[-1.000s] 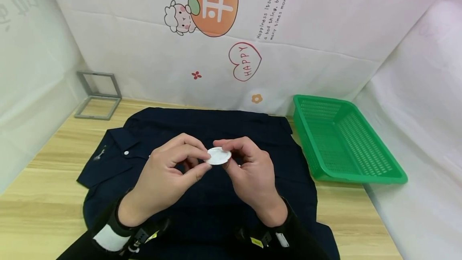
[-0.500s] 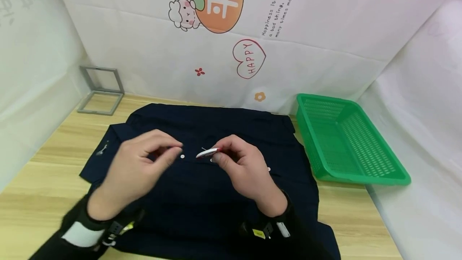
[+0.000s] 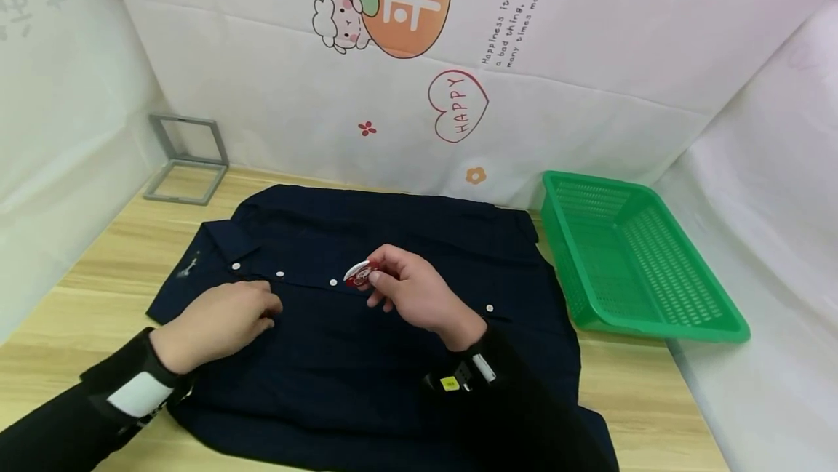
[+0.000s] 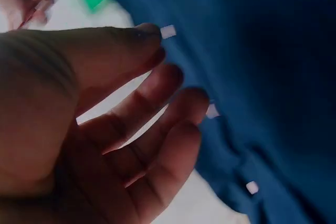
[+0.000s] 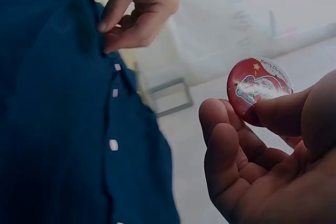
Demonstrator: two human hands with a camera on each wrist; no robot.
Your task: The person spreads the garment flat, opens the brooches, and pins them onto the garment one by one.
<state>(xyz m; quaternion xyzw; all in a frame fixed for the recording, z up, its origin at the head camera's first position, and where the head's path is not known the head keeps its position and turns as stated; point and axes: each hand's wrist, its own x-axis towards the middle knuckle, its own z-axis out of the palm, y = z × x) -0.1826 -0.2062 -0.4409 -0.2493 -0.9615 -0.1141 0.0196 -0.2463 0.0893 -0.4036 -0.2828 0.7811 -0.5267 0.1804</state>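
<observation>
In the head view a dark navy button-up shirt point(image 3: 340, 370) lies spread on the wooden table, its white buttons running across the middle. My right hand point(image 3: 422, 294) pinches a round pin badge point(image 3: 362, 274) by its edge above the shirt. The right wrist view shows the badge's glossy red front point(image 5: 247, 74) with a star and "Merry Christmas" lettering. My left hand point(image 3: 222, 319) is over the shirt's left part, below the collar, fingers loosely bent. Nothing shows between those fingers point(image 4: 173, 150) in the left wrist view.
A green plastic basket point(image 3: 568, 261) stands at the right, tilted against the white wall sheet. A grey hinged frame point(image 3: 177, 201) stands open at the back left corner. The printed white backdrop point(image 3: 294, 108) rises behind the shirt.
My left hand has let go of the badge and moved left and down toward the collar side. The right hand keeps the badge, whose red front has turned into view.
</observation>
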